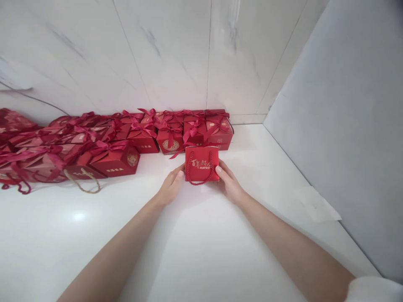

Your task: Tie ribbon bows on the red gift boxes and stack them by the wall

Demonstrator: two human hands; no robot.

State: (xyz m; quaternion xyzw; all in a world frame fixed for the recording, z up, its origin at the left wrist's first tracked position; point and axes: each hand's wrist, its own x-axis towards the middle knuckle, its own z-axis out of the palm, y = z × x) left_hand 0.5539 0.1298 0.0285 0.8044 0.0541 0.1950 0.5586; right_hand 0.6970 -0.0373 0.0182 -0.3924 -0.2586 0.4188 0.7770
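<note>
A small red paper gift bag (202, 164) with gold lettering and a twisted red cord handle is upright between my hands, in front of the row of red boxes. My left hand (171, 186) is at its left side, with the fingers reaching to the edge and the thumb just beside it. On the opposite side my right hand (231, 183) grips the bag, thumb on the front edge and fingers partly hidden behind. The bag's back and whatever is inside it are out of sight.
Several red gift boxes (115, 161) tied with ribbon bows line the white table (201, 251) along the marbled wall (163, 54). A beige cord handle (83, 184) lies before them. A grey panel (352, 126) borders the right side, near a pale sheet (317, 205).
</note>
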